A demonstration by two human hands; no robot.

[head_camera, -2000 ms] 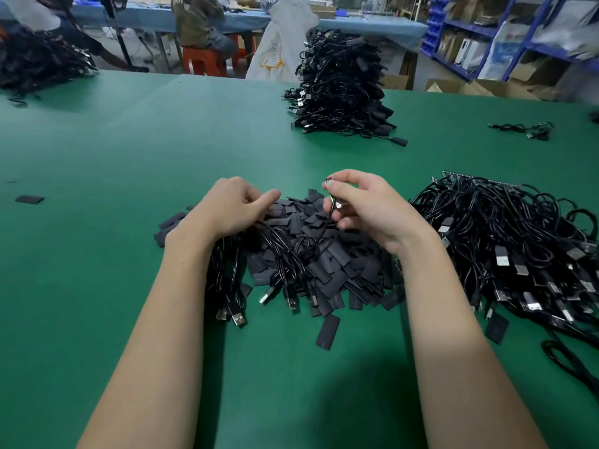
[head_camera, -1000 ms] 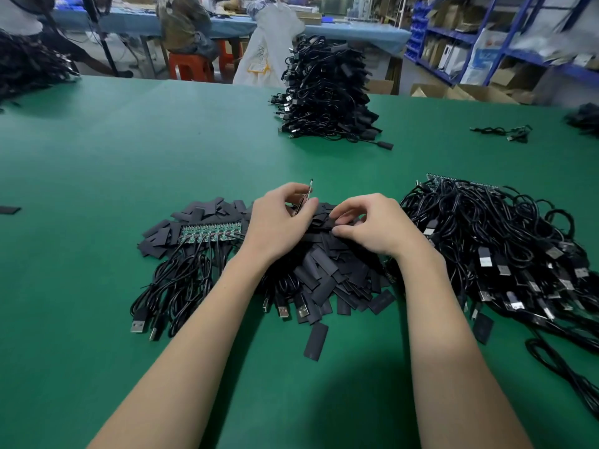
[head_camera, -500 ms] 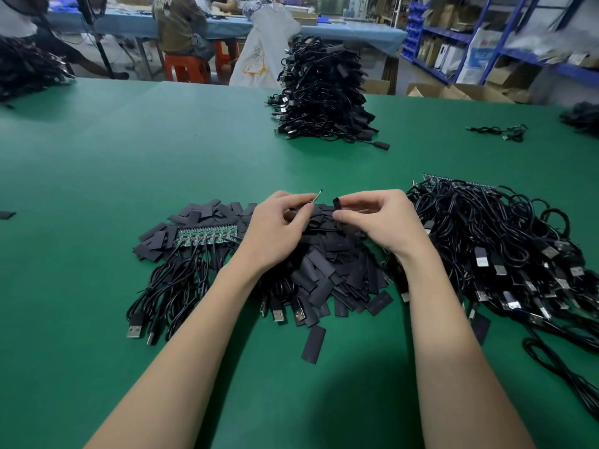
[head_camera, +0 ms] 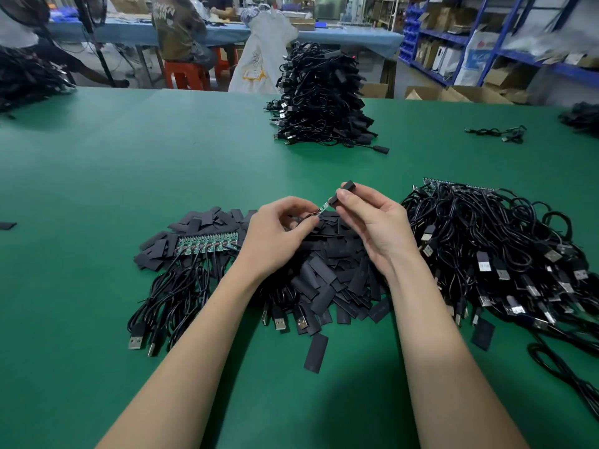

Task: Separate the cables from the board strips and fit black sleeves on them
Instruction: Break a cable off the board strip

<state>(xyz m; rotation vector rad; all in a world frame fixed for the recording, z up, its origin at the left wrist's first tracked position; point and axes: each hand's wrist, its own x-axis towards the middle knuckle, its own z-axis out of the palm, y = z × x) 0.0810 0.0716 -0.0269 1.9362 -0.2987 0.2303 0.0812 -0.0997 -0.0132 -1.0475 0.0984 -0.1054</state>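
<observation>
My left hand (head_camera: 275, 236) pinches a black cable just behind its small green board end (head_camera: 322, 207). My right hand (head_camera: 376, 222) pinches a black sleeve (head_camera: 343, 191), whose lower mouth meets the tip of that board. Both hands hover over a heap of loose flat black sleeves (head_camera: 327, 273). To the left lies a green board strip (head_camera: 207, 245) with several black USB cables (head_camera: 168, 293) still attached. A big tangle of cables on board strips (head_camera: 499, 254) lies at the right.
A tall stack of sleeved cables (head_camera: 319, 98) stands at the back centre of the green table (head_camera: 129, 163). A lone cable (head_camera: 499, 132) lies back right, a stray sleeve (head_camera: 6, 225) far left. People sit at a blue table behind; blue shelving stands at the right.
My right hand has picked a sleeve from the heap and raised it. My left hand has lifted the cable's board end to the sleeve's mouth.
</observation>
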